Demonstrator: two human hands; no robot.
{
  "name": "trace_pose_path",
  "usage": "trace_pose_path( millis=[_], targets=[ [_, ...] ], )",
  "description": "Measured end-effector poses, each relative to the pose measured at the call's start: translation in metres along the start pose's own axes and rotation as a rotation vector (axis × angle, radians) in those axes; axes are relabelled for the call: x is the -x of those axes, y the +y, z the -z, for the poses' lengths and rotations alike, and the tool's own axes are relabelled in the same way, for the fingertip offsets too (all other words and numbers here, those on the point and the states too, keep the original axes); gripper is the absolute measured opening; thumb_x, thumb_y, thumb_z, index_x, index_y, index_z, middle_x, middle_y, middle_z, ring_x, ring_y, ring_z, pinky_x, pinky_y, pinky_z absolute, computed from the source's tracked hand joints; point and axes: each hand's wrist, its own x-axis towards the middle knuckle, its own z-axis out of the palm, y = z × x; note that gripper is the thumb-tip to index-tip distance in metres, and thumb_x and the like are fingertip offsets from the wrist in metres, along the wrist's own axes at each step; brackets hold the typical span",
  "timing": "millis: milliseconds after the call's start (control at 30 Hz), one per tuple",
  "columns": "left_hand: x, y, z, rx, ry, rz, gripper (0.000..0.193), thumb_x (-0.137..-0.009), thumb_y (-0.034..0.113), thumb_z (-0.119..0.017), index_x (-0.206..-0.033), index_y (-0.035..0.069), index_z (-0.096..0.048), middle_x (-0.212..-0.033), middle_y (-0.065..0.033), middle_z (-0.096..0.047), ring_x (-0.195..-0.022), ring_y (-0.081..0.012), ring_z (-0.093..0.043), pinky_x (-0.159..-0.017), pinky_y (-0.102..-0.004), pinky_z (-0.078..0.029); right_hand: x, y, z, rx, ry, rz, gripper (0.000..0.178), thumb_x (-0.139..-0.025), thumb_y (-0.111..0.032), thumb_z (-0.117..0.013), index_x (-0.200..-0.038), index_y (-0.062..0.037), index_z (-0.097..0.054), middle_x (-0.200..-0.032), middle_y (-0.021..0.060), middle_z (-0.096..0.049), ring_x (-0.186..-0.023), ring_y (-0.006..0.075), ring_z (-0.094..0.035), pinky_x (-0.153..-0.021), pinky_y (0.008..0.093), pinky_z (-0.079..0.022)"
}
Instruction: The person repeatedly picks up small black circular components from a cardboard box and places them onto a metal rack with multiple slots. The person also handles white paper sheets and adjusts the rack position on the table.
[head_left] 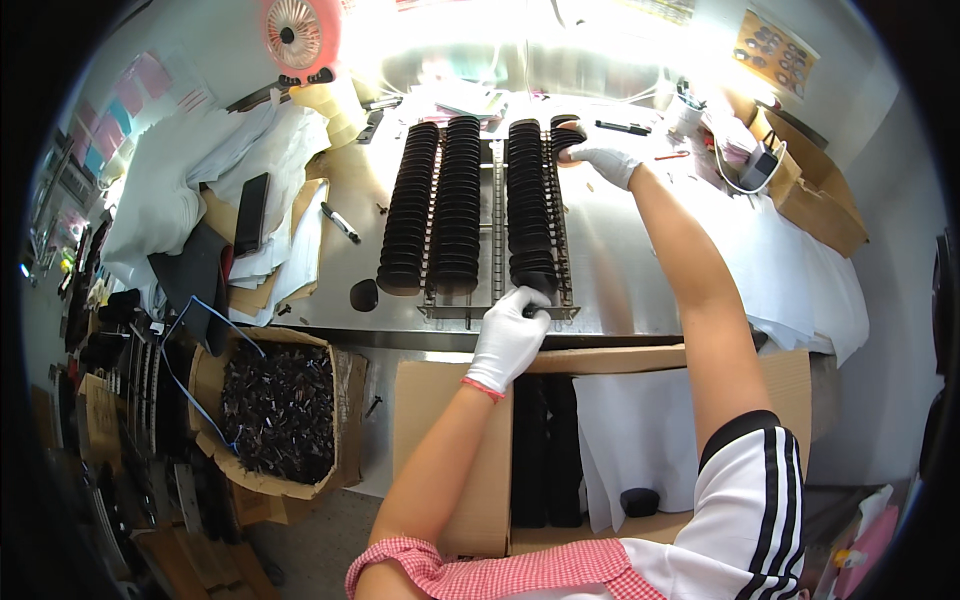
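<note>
A metal rack (497, 230) on the steel table carries several rows of dark lenses (458, 210) standing on edge. At the near end of the third row (528, 190), my white-gloved left hand (512, 325) has its fingers bent together against the last lens. Something dark shows between those fingers, too small to name. Stretched to the far right end of the rack, my white-gloved right hand (608, 160) has thumb and fingers closed around a few dark lenses (568, 130) in the short fourth row. One loose dark lens (364, 295) lies left of the rack.
An open carton (450, 450) below the table edge holds black rows and white sheets. Left of it, another box (345, 400) is full of dark pieces. A phone (252, 213), papers, a marker (340, 222), a pink fan (300, 35) and a pen cup (684, 112) surround the rack.
</note>
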Motion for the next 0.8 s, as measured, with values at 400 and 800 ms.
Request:
trace_pose_path(
  millis=[400, 800],
  targets=[
    [-0.007, -0.011, 0.013, -0.106, -0.107, -0.159, 0.018, -0.080, 0.008, -0.062, -0.096, 0.003, -0.070, -0.101, -0.0143, -0.069, -0.094, -0.0305, -0.067, -0.087, -0.0344, -0.052, 0.007, 0.025, -0.050, 0.411, 0.350, 0.294, 0.059, -0.083, 0.004, -0.065, -0.139, 0.0036, -0.049, -0.123, 0.0236, -0.064, -0.112, 0.0319, -0.062, -0.100, 0.0365, -0.046],
    [0.008, 0.019, 0.016, 0.382, -0.119, 0.200, 0.017, -0.085, 0.003, -0.062, -0.102, 0.004, -0.065, -0.090, -0.0088, -0.066, -0.065, -0.0095, -0.059, -0.061, -0.0221, -0.050, 0.024, -0.018, -0.049, 0.532, 0.542, 0.301, 0.048, -0.088, 0.006, -0.052, -0.133, -0.0090, -0.060, -0.106, 0.0214, -0.070, -0.079, 0.0261, -0.069, -0.074, 0.0336, -0.054]
  ],
)
